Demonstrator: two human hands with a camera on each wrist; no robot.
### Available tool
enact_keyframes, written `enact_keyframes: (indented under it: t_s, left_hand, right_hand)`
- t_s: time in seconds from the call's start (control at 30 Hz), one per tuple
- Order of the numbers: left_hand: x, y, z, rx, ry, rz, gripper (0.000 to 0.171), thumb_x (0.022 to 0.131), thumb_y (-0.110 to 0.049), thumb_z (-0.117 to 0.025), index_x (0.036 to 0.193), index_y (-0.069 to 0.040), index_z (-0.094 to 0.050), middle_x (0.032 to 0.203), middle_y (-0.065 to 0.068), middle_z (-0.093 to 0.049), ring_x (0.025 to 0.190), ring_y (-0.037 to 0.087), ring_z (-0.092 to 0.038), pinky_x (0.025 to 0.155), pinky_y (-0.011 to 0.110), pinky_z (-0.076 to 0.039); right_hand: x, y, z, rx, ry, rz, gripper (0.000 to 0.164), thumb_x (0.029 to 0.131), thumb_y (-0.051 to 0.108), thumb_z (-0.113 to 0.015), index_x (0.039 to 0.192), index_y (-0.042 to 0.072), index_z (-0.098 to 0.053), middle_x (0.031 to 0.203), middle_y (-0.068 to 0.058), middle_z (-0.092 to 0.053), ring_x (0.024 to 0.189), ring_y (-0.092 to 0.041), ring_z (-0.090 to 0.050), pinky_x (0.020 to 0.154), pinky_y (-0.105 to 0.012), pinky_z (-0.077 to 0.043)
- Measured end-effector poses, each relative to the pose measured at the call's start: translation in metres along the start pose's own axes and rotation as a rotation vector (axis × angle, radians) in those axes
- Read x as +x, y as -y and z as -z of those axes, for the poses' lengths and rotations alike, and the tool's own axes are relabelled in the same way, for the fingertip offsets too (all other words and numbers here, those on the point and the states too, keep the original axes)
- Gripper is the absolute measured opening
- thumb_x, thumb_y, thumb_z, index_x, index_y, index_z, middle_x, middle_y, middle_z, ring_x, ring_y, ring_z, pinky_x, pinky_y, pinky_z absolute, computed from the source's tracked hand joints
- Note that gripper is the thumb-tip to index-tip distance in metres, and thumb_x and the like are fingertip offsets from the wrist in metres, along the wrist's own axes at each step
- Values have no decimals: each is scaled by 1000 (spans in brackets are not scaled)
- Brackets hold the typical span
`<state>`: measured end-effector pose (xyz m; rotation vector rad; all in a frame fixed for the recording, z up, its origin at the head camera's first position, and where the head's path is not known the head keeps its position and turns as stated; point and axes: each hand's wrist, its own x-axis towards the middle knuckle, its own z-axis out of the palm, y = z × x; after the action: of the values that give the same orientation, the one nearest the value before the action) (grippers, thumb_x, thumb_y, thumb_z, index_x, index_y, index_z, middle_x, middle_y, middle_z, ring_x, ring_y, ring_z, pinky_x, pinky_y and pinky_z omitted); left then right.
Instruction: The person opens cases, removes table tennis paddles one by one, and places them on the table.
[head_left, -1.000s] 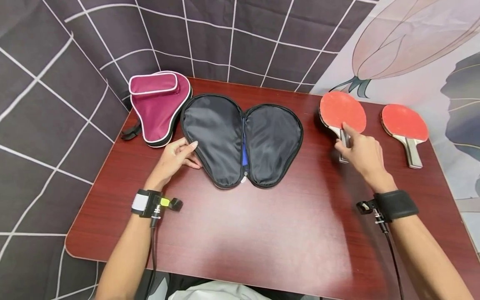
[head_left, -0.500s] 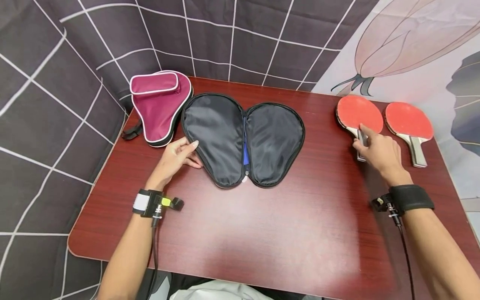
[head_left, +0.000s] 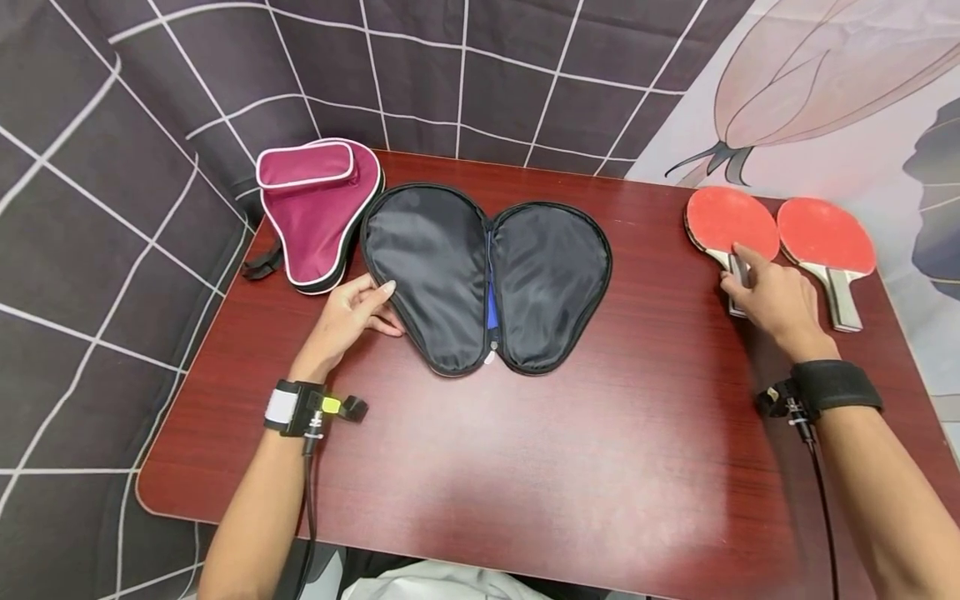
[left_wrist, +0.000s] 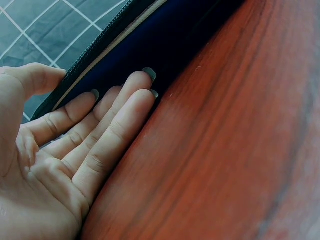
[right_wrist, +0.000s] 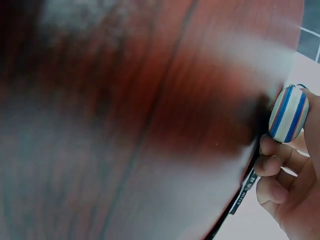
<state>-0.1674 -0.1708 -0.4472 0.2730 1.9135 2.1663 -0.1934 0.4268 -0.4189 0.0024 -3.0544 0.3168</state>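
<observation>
A black-lined table tennis bat case [head_left: 431,275] lies spread out in the middle of the table, its two halves joined at a zip with a strip of blue between them. My left hand [head_left: 348,321] pinches its left edge, thumb on top and fingers underneath; the left wrist view shows the blue underside of the case [left_wrist: 145,50] over those fingers. At the right, my right hand [head_left: 783,304] grips the handle of a red table tennis bat [head_left: 731,221], index finger along the handle toward the blade. The striped handle end [right_wrist: 289,114] shows in the right wrist view.
A second red bat [head_left: 825,237] lies right beside the held one, near the table's right edge. A magenta bat case [head_left: 322,208] with white piping lies at the back left, close to the black one. Grid-patterned cloth [head_left: 420,83] stands behind the table [head_left: 525,467].
My right hand has carried the bat rightward until it lies next to the second bat. The left hand has kept its pinch on the case edge without moving.
</observation>
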Motion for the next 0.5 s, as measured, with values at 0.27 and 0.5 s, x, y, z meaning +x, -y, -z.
enact_keyframes:
  t_s: [0.27,0.5]
  left_hand:
    - [-1,1,1,-4,6,-16,33,98,-20,-55,116,8,-54,85,29,-64,65,46,-63,63,52,-54]
    - [1,2,1,1,16,-15,32,98,-21,-55,114,8,-54,85,29,-65,65,46,-63,63,51,-54]
  right_hand:
    - [3,-3,-2,-14,-4,11,57,93,36,-56,146,20,-41,57,-7,-43,51,-30,-42,44,-39,-26]
    - [1,-5,-3,-25,7,-17,57,94,38,-55,147,24,-39,59,-8,-43,52,-32,-43,43,-39,-27]
